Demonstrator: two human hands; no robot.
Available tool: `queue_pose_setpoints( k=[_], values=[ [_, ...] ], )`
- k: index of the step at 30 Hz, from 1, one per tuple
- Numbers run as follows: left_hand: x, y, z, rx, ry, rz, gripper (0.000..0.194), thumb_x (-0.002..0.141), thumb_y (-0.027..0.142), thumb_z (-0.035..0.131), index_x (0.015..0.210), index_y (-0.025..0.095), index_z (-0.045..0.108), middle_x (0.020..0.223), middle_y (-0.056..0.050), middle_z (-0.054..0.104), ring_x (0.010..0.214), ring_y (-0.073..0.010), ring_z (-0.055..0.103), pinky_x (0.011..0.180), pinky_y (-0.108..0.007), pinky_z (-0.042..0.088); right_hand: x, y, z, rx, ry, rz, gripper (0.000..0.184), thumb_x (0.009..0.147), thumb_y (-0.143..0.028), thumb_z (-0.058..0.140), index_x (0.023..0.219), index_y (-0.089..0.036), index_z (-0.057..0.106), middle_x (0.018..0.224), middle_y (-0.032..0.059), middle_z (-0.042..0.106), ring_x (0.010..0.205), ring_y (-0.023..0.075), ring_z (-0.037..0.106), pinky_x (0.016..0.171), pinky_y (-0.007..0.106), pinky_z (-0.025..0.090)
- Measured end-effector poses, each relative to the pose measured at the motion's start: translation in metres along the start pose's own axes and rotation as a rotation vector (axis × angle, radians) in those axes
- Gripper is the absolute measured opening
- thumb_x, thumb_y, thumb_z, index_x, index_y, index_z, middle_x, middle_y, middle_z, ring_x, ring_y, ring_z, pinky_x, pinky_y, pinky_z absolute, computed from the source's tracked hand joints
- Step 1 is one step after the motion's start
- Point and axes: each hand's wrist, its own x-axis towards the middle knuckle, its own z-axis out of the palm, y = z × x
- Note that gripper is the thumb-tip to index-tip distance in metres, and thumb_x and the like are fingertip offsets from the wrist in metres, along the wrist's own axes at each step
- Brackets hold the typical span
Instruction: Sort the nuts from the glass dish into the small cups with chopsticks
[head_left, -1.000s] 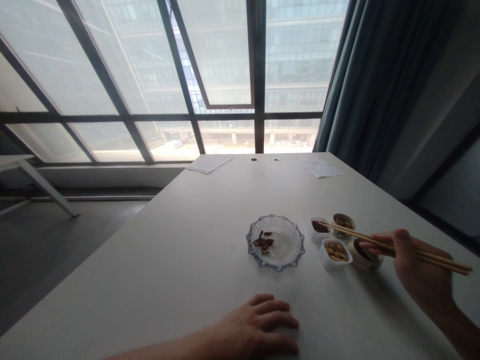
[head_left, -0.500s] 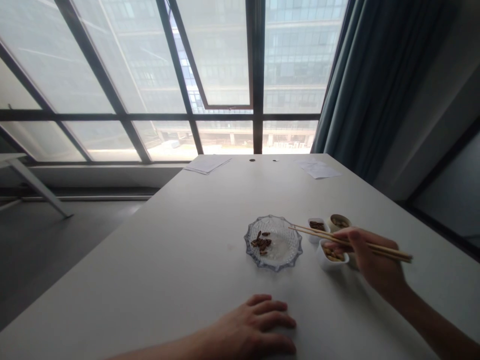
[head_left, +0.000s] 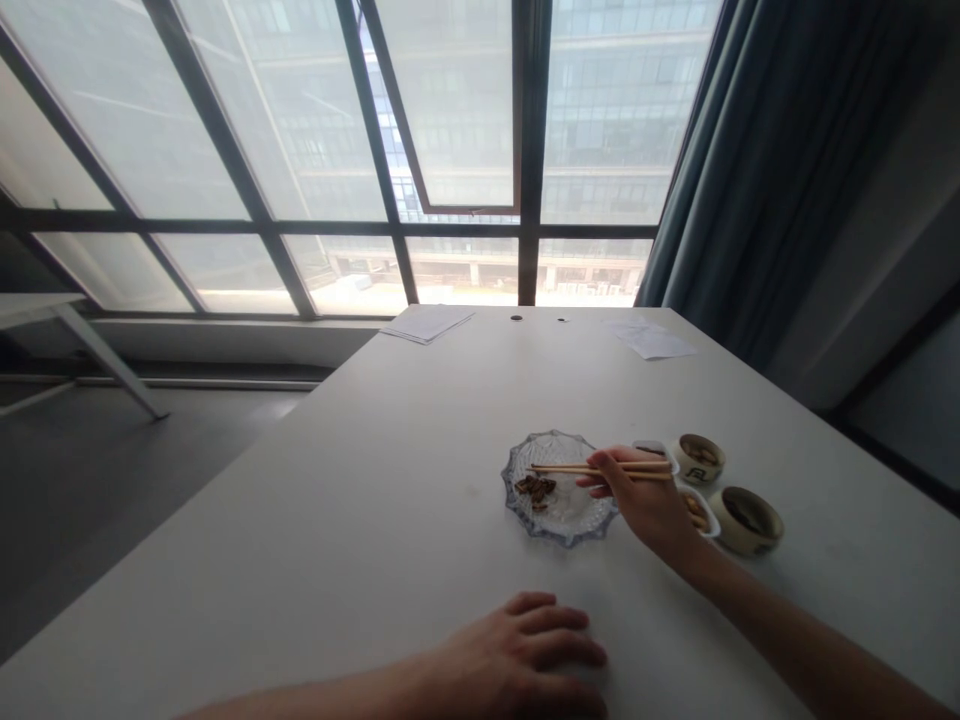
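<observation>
My right hand (head_left: 637, 497) is closed around a pair of chopsticks (head_left: 570, 468), held nearly level over a clear glass dish with a scalloped rim (head_left: 568, 541). The tips reach just above several small dark brown pieces (head_left: 535, 488) lying in the left part of the dish. Whether anything is pinched between the tips is too small to tell. On the table in front of the dish, my left hand (head_left: 536, 650) lies palm down with its fingers apart, touching only the tabletop.
Right of the dish, partly behind my right hand, stand a white container (head_left: 655, 447), another white container with yellowish-brown pieces (head_left: 697, 512), a small cream cup (head_left: 700, 457) and a larger cream cup (head_left: 750, 521). Papers (head_left: 427, 324) and more sheets (head_left: 654, 337) lie at the far edge.
My right hand has moved left with the chopsticks, from over the containers to over the glass dish. Both cream cups now show more fully. My left hand stays on the table.
</observation>
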Motion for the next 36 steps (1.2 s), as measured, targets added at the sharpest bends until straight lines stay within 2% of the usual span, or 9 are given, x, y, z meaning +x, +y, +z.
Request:
queue_pose_setpoints(
  k=[5,10,14,19,22,26,30,36],
  values=[
    [-0.001,-0.001,0.002,0.012,0.002,0.006,0.025,0.115,0.033,0.051,0.135,0.028,0.064,0.154,-0.002,0.063,0.151,-0.0225,0.05,0.132,-0.037,0.025,-0.002,0.006,0.002,-0.077,0.032,-0.005,0.055,0.09,-0.075,0.069,0.078,-0.022,0.08,0.079,0.0108,0.083,0.064,0.0282,0.081,0.061,0.037,0.067],
    [-0.001,-0.001,0.002,0.014,0.006,0.002,0.024,0.114,0.032,0.053,0.135,0.028,0.064,0.153,-0.002,0.064,0.15,-0.0225,0.051,0.132,-0.037,0.026,-0.003,0.004,-0.002,-0.066,0.032,-0.011,0.056,0.09,-0.076,0.069,0.082,-0.022,0.081,0.081,0.0105,0.084,0.068,0.0281,0.082,0.063,0.036,0.068],
    [-0.001,-0.001,0.003,0.006,0.004,-0.004,0.024,0.113,0.032,0.054,0.134,0.029,0.064,0.153,-0.002,0.064,0.149,-0.0227,0.052,0.132,-0.038,0.027,-0.006,0.002,-0.01,-0.043,0.01,0.0,0.054,0.091,-0.073,0.071,0.087,-0.021,0.082,0.081,0.0107,0.084,0.069,0.0271,0.082,0.063,0.035,0.067],
    [0.0,0.0,0.0,-0.008,-0.009,-0.009,0.025,0.11,0.029,0.058,0.134,0.028,0.064,0.154,-0.004,0.063,0.15,-0.0256,0.052,0.131,-0.041,0.029,-0.01,0.014,-0.014,-0.107,-0.038,-0.005,0.054,0.094,-0.074,0.066,0.087,-0.024,0.083,0.084,0.0095,0.085,0.074,0.028,0.083,0.066,0.038,0.069],
    [0.001,0.001,-0.004,-0.01,-0.017,-0.007,0.025,0.11,0.029,0.058,0.135,0.027,0.064,0.154,-0.005,0.063,0.149,-0.0254,0.052,0.131,-0.041,0.03,-0.011,0.016,-0.01,-0.101,-0.004,-0.012,0.052,0.094,-0.075,0.064,0.086,-0.027,0.083,0.083,0.0084,0.084,0.075,0.0287,0.083,0.068,0.039,0.07],
    [0.001,0.0,-0.005,0.006,-0.003,-0.001,0.023,0.113,0.03,0.054,0.134,0.028,0.064,0.152,-0.003,0.065,0.149,-0.0231,0.053,0.132,-0.039,0.029,-0.012,0.002,-0.012,-0.04,0.091,-0.025,0.052,0.092,-0.074,0.069,0.082,-0.024,0.082,0.076,0.0106,0.083,0.069,0.0303,0.083,0.065,0.041,0.071],
    [0.001,0.001,-0.003,-0.009,-0.025,-0.008,0.023,0.112,0.03,0.056,0.133,0.027,0.064,0.153,-0.004,0.064,0.149,-0.0244,0.052,0.131,-0.041,0.03,-0.017,-0.02,-0.035,-0.036,0.211,-0.111,0.05,0.091,-0.07,0.072,0.082,-0.022,0.082,0.076,0.0114,0.082,0.064,0.0296,0.082,0.061,0.04,0.071],
    [0.002,0.003,-0.003,-0.03,-0.019,-0.025,0.026,0.108,0.033,0.063,0.133,0.028,0.064,0.152,-0.004,0.064,0.149,-0.0262,0.052,0.13,-0.042,0.032,-0.033,-0.042,-0.097,-0.149,0.42,-0.202,0.042,0.091,-0.061,0.078,0.087,-0.019,0.085,0.078,0.0124,0.082,0.066,0.0314,0.082,0.065,0.04,0.072]
  ],
)
